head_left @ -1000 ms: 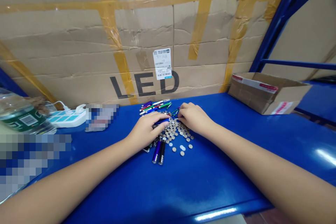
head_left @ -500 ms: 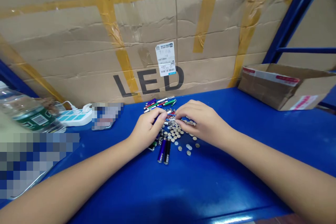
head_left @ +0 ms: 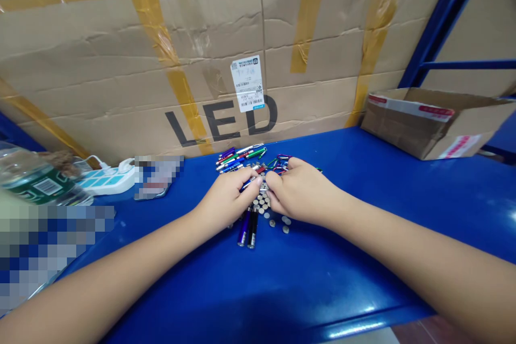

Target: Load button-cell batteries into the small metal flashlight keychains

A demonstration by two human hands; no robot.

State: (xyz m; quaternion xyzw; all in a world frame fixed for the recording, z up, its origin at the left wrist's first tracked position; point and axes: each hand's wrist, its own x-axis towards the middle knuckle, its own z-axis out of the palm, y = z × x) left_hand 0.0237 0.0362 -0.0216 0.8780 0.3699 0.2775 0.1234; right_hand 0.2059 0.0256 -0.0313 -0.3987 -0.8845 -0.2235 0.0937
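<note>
Fingers on the left hand (head_left: 228, 196), how far closed are they?

Curled in and nearly shut, tips pressed down around a slim blue pen light (head_left: 246, 185), with its end showing past them.

And the right hand (head_left: 300, 191)?

Also curled, the fingertips (head_left: 269, 187) just beside the left hand's. Whatever sits under them is hidden, so I can't tell if they have hold of anything.

What's around them?

Both hands sit over a heap of silver button cells (head_left: 263, 207) on a blue steel shelf (head_left: 322, 274). A few button cells lie loose on the near side. Two stubby flashlights (head_left: 248, 228), one blue and one black, lie side by side near the hands. Farther back is a bunch of colored pen lights (head_left: 237, 158), with metal carabiner clips (head_left: 282, 164) to their right.

Anything else on the shelf?

Toward the far left, a white power strip (head_left: 108, 181) sits beside a pixelated object (head_left: 158, 176), with a water bottle (head_left: 36, 180) at the left edge. An open cardboard carton (head_left: 433, 123) sits at the far right, and behind everything stands a taped carton (head_left: 100, 80) printed LED.
</note>
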